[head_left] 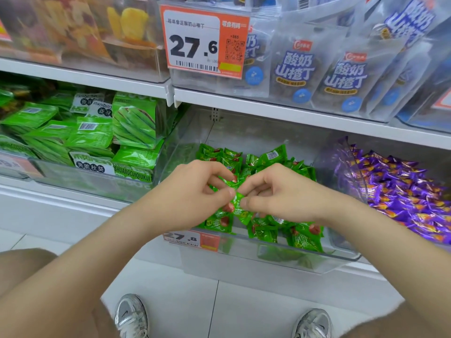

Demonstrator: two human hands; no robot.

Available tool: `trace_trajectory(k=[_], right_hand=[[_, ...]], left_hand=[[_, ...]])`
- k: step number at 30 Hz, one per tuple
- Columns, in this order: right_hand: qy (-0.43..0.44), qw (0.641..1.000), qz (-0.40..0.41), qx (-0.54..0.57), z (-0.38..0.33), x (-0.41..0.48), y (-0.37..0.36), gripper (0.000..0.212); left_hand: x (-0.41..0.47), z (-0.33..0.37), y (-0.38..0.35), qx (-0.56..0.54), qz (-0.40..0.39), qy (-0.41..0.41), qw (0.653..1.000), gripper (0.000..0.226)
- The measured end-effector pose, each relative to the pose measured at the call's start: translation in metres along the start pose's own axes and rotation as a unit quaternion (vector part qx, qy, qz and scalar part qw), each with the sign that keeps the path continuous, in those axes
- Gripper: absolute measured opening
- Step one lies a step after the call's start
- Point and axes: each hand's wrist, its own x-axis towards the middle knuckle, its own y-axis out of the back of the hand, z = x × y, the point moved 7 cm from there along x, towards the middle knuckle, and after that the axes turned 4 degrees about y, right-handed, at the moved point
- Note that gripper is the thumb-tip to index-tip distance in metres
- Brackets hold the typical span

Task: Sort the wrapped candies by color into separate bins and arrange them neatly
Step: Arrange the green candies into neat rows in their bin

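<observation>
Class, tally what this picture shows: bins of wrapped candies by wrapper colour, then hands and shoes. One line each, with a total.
Green candy bin: 1
Purple candy bin: 1
Hands, left hand and right hand, both pinching one green candy: 2
Shoes, left shoe and right shoe: 2
Total: 6

Upper limbs: both forearms are bare from the near frame edge to the wrists. The left hand (pixel 195 191) and right hand (pixel 275 191) are bare, and the fingers (pixel 219 198) have short nails.

Lower limbs: the left thigh (pixel 22 267), at near left, is bare.

Footwear: the left shoe (pixel 131 315) and right shoe (pixel 313 324) are low-cut trainers with silver-grey metallic panels over pale mesh and white laces. A dark curved mark on the left shoe's side panel is possibly a logo, but it is too small to confirm.
</observation>
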Motion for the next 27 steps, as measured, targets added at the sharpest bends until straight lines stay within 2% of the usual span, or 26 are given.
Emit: trace_trajectory(k=[4,9,10,11,13,15,18,21,27], right_hand=[[0.013,1.000,0.016,-0.010,-0.001,0.002,-0.006,0.003],[0.004,0.993,0.074,0.093,0.001,0.001,0.010,0.011],[0.012,0.994,0.104,0.038,0.005,0.004,0.018,0.012],[0.026,0.987,0.145,-0.068,0.010,0.008,0.030,0.015],[0.042,0.934,0.200,-0.292,0.016,0.020,0.047,0.021],[0.012,0.901,0.177,-0.395,0.029,0.037,0.053,0.044],[-0.031,0.884,0.108,-0.454,0.051,0.063,0.048,0.069],[-0.042,0.861,0.074,-0.502,0.061,0.083,0.038,0.070],[-0.157,0.841,0.049,-0.515,0.070,0.098,0.038,0.072]], left_hand=[[0.006,0.005,-0.003,0.007,-0.016,0.011,1.000,0.023],[0.012,0.005,0.006,-0.015,0.016,0.021,1.000,0.023],[0.014,0.003,0.007,-0.002,0.031,0.028,0.999,0.020],[0.016,0.002,0.007,0.019,0.052,0.036,0.998,0.017],[0.022,0.000,0.006,0.050,0.090,0.049,0.993,0.014],[0.029,-0.001,0.002,0.056,0.111,0.053,0.991,0.013],[0.041,-0.007,-0.005,0.070,0.129,0.061,0.987,0.014],[0.049,-0.010,-0.011,0.095,0.123,0.056,0.986,0.021],[0.061,-0.004,-0.013,0.135,0.108,0.049,0.984,0.025]])
